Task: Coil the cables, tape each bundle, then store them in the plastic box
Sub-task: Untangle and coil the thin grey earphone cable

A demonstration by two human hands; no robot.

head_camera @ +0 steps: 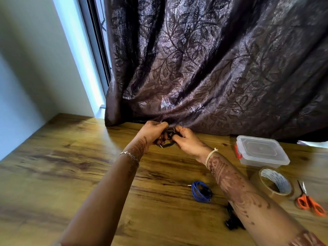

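Observation:
Both hands meet over the far middle of the wooden table (71, 166). My left hand (152, 133) and my right hand (186, 141) each grip a small dark coiled cable (168, 139) held between them; a metal plug tip pokes out below. A blue coiled cable (199, 191) lies on the table nearer to me. Part of a black cable (230, 221) shows beside my right forearm, mostly hidden. The clear plastic box (260, 150), lid on with a red latch, stands at the right. A tape roll (274, 183) lies in front of it.
Orange-handled scissors (308, 199) lie at the far right, next to the tape. A dark patterned curtain (213, 68) hangs down onto the table's back edge just behind my hands. A white wall and window frame are at the left.

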